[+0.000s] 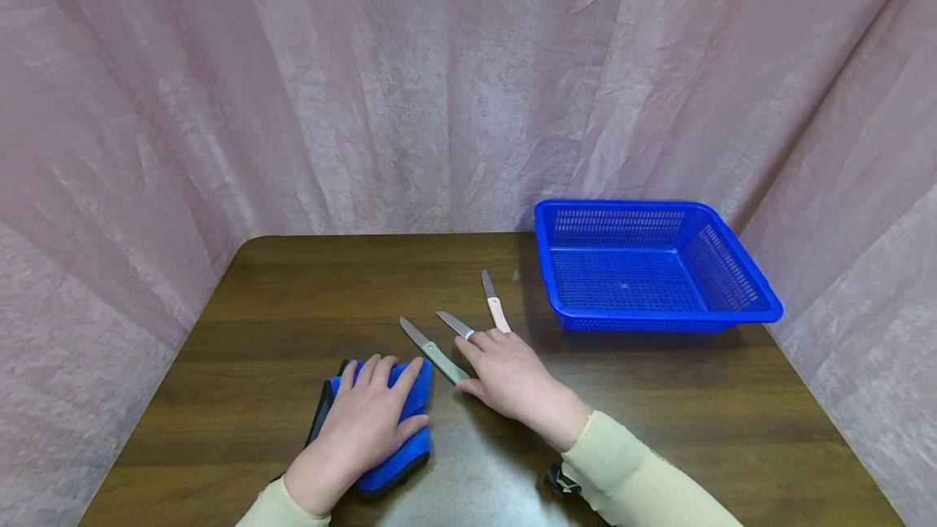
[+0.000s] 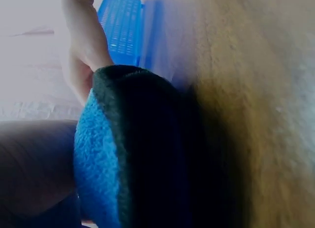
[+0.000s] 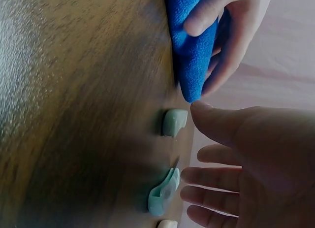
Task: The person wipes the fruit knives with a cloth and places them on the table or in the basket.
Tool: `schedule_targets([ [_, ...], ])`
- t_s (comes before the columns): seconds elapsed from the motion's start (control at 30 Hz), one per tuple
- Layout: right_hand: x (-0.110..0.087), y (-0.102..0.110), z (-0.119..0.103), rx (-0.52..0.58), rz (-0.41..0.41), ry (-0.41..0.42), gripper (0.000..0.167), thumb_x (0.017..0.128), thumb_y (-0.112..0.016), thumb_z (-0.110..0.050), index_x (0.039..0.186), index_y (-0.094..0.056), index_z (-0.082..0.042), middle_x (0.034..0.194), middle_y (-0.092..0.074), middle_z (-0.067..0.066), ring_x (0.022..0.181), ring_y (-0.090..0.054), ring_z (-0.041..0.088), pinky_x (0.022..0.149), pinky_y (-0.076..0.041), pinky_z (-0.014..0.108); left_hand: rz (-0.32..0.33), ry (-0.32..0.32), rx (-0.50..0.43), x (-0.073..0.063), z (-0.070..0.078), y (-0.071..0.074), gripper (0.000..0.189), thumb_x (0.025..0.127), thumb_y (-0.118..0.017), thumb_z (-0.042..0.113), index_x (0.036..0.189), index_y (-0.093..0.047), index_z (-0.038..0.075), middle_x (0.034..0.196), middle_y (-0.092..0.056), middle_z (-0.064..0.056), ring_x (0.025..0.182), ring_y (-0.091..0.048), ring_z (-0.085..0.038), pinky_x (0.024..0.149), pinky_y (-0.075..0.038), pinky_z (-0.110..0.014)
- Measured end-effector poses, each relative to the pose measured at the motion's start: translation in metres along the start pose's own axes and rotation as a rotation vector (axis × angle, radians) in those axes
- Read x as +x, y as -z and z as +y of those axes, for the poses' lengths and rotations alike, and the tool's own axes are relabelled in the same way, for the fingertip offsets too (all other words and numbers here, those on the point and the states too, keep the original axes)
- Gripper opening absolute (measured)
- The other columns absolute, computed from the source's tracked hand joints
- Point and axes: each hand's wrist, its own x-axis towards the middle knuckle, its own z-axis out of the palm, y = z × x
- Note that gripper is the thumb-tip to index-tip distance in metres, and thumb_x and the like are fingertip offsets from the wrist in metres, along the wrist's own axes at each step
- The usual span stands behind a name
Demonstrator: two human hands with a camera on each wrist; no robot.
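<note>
A folded blue cloth (image 1: 395,462) with black edging lies at the front left, and my left hand (image 1: 366,417) rests on top of it with spread fingers. My right hand (image 1: 512,372) hovers over the handles of three small knives. Nearest its thumb is a green-handled knife (image 1: 443,363). The middle knife (image 1: 455,324) has its handle mostly hidden under the fingers in the head view; in the right wrist view its teal handle (image 3: 162,193) shows. Beyond the fingertips is a cream-handled knife (image 1: 498,313). The right fingers (image 3: 211,179) are extended, with nothing gripped between them.
A blue plastic basket (image 1: 662,317) with perforated walls stands at the back right of the brown wooden table (image 1: 329,291). Pink curtains (image 1: 439,104) hang behind the table and at its sides.
</note>
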Motion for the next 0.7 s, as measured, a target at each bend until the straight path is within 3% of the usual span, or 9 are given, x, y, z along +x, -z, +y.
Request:
schedule_targets([
  [0.23,0.005,0.000,-0.003,-0.024,0.007,0.005,0.057,0.098,-0.083,-0.048,0.137,-0.073,-0.007,0.124,-0.074,0.008,0.111,-0.068,0.028,0.092,-0.056,0.044,0.004,-0.009,-0.020,-0.005,-0.005,-0.001,0.072,0.098,-0.081,0.054,0.153,-0.064,0.010,0.147,-0.058,-0.027,0.136,-0.058,-0.049,0.117,-0.041,-0.068],
  [0.37,0.011,0.000,-0.007,-0.024,-0.008,-0.003,0.048,0.097,-0.085,-0.046,0.127,-0.076,-0.010,0.118,-0.075,0.005,0.103,-0.067,0.026,0.084,-0.054,0.041,-0.002,-0.022,-0.002,-0.007,-0.009,-0.001,0.067,0.100,-0.080,0.051,0.153,-0.066,0.013,0.143,-0.061,-0.027,0.135,-0.059,-0.048,0.120,-0.039,-0.067],
  [0.7,0.019,-0.007,-0.006,-0.035,0.010,0.000,0.041,0.096,-0.085,-0.048,0.112,-0.078,-0.011,0.105,-0.073,0.004,0.093,-0.066,0.026,0.081,-0.055,0.041,-0.008,-0.022,0.027,-0.008,-0.012,0.003,0.061,0.100,-0.080,0.047,0.153,-0.068,0.020,0.137,-0.062,-0.028,0.130,-0.058,-0.049,0.118,-0.041,-0.065],
])
